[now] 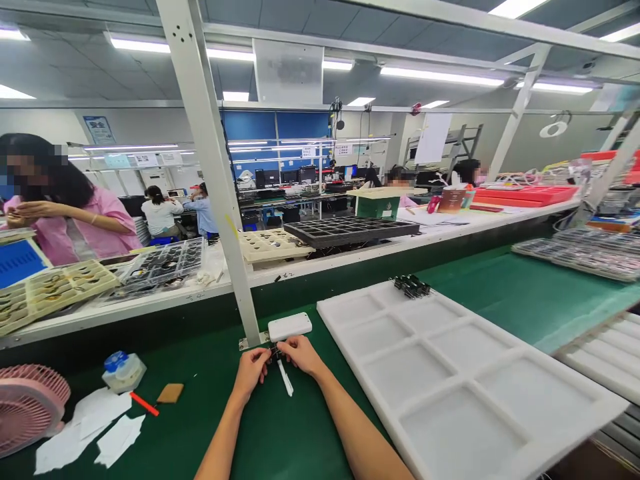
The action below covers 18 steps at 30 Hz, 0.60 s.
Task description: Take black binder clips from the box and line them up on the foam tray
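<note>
Holds one small black part [274, 355] at lower centre of the frame, over the green-topped bench [280, 437]; too small to make out in shape. Just beyond, counts one white rectangular block with rounded corners [290, 326]; just below, one slim white pen-like stick [286, 380]. At right, shows one large white foam-like tray [407, 373] with at least six shallow compartments, bearing at its far end one cluster of small black pieces [411, 286], too crowded to number. At lower left, counts one pink round fan [30, 408], one translucent bottle with a blue cap [124, 372], one thin red stick [144, 404] and one flat brown square pad [171, 393].

Extends both forearms from the bottom edge, converging at the part. Pinches it from the left with the left grip [251, 371], thumb against forefinger, and from the right with the right grip [300, 353], back of the hand upward.
</note>
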Tool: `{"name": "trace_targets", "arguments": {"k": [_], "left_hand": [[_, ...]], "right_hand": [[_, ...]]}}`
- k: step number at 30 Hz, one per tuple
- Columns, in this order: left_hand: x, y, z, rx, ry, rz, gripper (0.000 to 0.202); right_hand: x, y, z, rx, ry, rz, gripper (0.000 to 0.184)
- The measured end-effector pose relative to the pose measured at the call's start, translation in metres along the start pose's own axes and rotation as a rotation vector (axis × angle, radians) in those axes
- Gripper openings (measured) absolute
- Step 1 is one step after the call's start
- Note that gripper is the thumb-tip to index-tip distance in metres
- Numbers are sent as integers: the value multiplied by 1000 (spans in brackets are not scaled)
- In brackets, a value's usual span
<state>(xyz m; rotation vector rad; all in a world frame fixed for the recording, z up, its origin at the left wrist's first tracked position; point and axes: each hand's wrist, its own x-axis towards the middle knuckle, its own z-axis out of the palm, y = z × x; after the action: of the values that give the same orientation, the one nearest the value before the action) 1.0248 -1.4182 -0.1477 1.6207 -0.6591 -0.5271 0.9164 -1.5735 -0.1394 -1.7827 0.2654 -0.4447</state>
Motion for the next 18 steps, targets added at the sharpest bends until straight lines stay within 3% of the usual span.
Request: {"name": "trace_targets", "arguments": {"k": [11,18], "left_hand": [[1,0,0,-62,-15,-8,49],[1,2,1,-55,-2,0,53]], "right_hand": [[7,3,5,182,24,-40,37],[3,-5,4,176,50,-19,36]]}}
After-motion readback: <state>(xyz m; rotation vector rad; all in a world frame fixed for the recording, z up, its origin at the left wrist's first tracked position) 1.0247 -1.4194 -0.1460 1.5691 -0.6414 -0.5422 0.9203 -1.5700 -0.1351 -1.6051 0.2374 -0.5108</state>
